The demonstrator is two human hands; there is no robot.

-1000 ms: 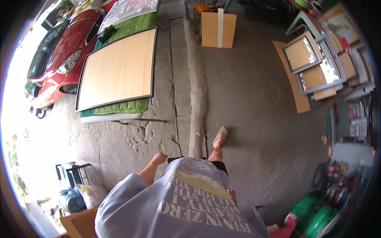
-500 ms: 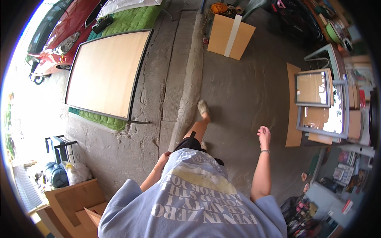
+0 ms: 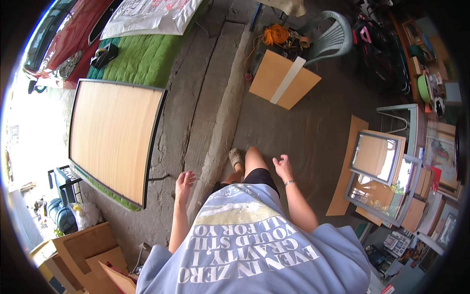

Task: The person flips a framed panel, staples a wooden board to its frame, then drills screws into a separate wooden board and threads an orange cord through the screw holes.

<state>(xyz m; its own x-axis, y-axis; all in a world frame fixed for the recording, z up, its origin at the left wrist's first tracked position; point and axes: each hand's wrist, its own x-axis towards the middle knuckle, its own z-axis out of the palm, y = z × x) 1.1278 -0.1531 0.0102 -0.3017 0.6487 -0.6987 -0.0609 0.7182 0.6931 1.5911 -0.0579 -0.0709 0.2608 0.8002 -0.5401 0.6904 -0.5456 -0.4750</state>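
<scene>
**Both hands empty, person mid-step on concrete beside a long wooden panel**

Left hand [image 3: 184, 182] is open, fingers loosely spread, holding nothing — it hangs over the cracked concrete floor [image 3: 196, 117], near the lower right corner of the wooden panel [image 3: 113, 139]. Right hand [image 3: 282, 166] is open too, fingers relaxed, empty, with a thin bracelet at the wrist; it hangs over the darker smooth floor to the right. Not touching anything, either hand.

The panel lies flat at left, dark-edged, light wood grain, resting on a green mat [image 3: 142, 59] that shows beyond its far end and along its near left edge. Between the hands: a bare leg and a foot in a pale clog [image 3: 236, 158], planted just beside a raised concrete ridge [image 3: 220, 127] running near to far.

Farther out — a cardboard box [image 3: 283, 79] with a white tape stripe, far right of centre, a grey plastic chair [image 3: 329, 41] and orange cord behind it. Framed wooden pieces [image 3: 379, 169] stacked at right. More cardboard [image 3: 81, 252] near left. Red car [image 3: 56, 41] far left.

Risks, as a judgement: the ridge sits right at the foot, so a trip is likely if the step is careless. Loose clogs add to that. The panel's corner is close to the left hand and shin — a knock there seems possible. Clutter at right narrows the walking space.
</scene>
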